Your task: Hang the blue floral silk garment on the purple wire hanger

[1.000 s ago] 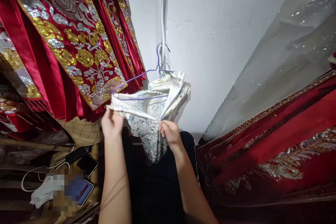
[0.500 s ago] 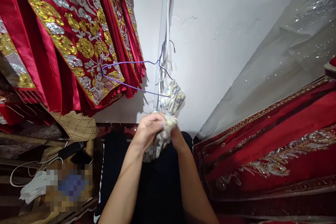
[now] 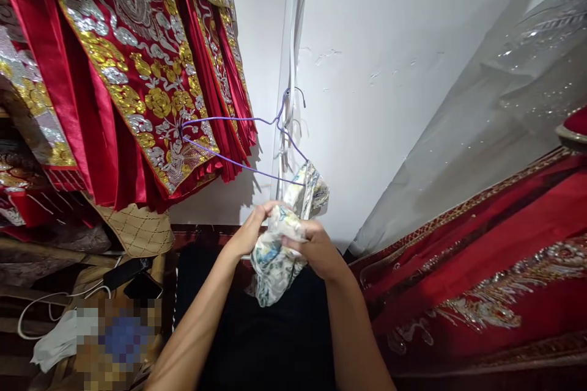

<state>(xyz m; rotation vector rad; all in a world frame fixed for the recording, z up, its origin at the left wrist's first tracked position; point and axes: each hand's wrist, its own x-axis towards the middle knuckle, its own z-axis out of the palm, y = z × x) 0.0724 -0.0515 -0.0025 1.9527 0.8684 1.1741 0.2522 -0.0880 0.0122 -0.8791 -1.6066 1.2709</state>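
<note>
Head camera: I find the patterned garment (image 3: 275,269) at six o'clock, just below the middle of my view, bunched between two bare hands. The left hand (image 3: 250,231), towards seven o'clock, has its fingers curled about one side of the bundle, some tips hidden by cloth; the right hand (image 3: 321,250), towards five, grips the other side, thumb over the folds. I judge the two-sided hold keeps the loose cloth gathered. One end of the purple hanger (image 3: 277,121) runs into the garment's upper part; its other end points bare towards ten o'clock. The hook sits at twelve, by a white strip (image 3: 293,18) on the wall (image 3: 380,18), which probably bears its weight. Soft, crumpled and pale, the garment carries blue, yellow and grey figures, while the hanger is thin and angular. At ten o'clock hangs a glossy red costume (image 3: 160,101), stiff with gold and silver embroidery.
</note>
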